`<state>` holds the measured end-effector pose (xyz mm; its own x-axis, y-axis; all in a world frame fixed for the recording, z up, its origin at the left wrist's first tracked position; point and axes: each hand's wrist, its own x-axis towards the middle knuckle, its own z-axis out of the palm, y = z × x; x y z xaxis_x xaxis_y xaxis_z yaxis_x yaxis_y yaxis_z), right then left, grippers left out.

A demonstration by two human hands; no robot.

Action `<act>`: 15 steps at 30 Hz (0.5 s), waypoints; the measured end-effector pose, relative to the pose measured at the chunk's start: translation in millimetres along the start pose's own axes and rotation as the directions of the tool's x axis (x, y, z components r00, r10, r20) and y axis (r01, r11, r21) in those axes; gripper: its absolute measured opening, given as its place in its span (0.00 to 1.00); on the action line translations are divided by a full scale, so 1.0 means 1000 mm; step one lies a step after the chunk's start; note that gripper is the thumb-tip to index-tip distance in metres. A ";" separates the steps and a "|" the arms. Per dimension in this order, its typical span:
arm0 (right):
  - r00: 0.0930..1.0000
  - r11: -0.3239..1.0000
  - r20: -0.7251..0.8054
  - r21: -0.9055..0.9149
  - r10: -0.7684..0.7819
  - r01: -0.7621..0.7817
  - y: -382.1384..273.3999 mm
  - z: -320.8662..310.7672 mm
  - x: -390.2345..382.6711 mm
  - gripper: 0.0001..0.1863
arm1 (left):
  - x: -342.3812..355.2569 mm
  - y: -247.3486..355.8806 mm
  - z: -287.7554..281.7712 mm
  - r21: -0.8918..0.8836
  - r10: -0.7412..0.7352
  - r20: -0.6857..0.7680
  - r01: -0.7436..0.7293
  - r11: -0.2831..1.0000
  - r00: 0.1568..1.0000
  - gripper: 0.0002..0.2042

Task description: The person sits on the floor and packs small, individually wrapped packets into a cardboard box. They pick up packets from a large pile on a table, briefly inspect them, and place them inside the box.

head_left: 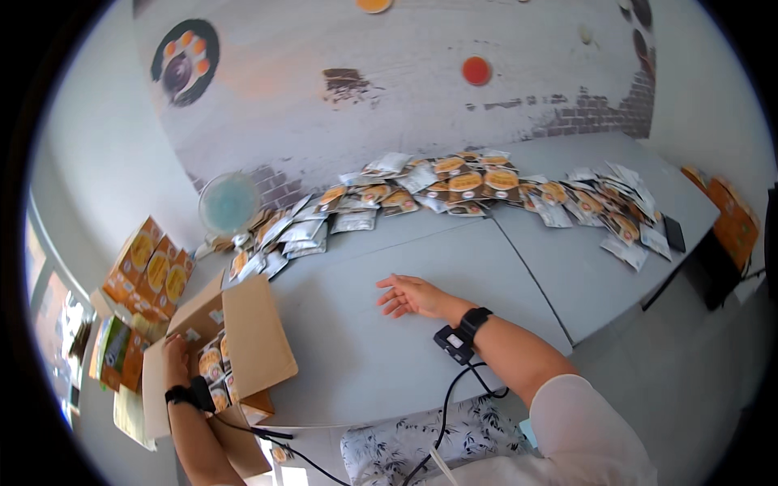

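My left hand (175,361) reaches into an open cardboard box (258,332) at the left end of the table, close to its inner left wall. Packets with printed food pictures (212,363) fill part of the box beside that hand. The left fingers point down into the box and are too hidden to show whether they grip anything. My right hand (410,296) hovers over the middle of the grey table (356,324), palm turned inward, fingers loosely apart and holding nothing. Both wrists wear black bands with small cabled devices.
Silver-and-brown packets (466,185) lie heaped along the table's far side, with more packets (620,206) at the right beside a black phone (673,233). Orange cartons (150,267) stand beyond the box, near a round translucent teal object (229,204). Black cable (444,413) hangs near my lap.
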<state>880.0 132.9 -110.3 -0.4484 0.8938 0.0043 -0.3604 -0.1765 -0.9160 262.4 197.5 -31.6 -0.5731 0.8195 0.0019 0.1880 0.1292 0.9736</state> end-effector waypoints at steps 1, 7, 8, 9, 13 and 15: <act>1.000 1.000 0.021 0.004 -0.004 0.003 0.002 0.001 0.002 0.29 | -0.010 0.017 0.005 -0.085 0.049 0.071 -0.043 0.995 0.996 0.12; 1.000 1.000 0.023 0.010 -0.011 0.011 0.003 -0.003 0.001 0.31 | -0.134 0.114 0.118 -0.341 0.387 0.418 -0.253 0.905 0.822 0.13; 0.999 0.999 0.014 0.011 -0.031 0.031 0.002 -0.003 0.001 0.31 | -0.161 0.124 0.147 -0.379 0.440 0.494 -0.270 0.885 0.750 0.13; 0.999 0.999 0.010 0.011 -0.044 0.044 0.003 -0.003 0.000 0.31 | -0.181 0.124 0.168 -0.431 0.443 0.537 -0.218 0.875 0.718 0.13; 0.991 0.993 -0.088 0.054 -0.103 0.108 -0.003 -0.010 -0.001 0.30 | -0.244 0.101 0.245 -0.448 0.345 0.701 0.009 0.894 0.624 0.13; 0.977 0.983 -0.151 0.089 -0.147 0.162 -0.006 -0.019 -0.002 0.28 | -0.267 0.077 0.281 -0.416 0.264 0.765 0.137 0.899 0.588 0.12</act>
<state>898.5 140.2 -111.9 -0.2616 0.9620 0.0787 -0.4993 -0.0651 -0.8640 654.0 145.9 -21.3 0.3228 0.9427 0.0841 -0.2417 -0.0038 0.9703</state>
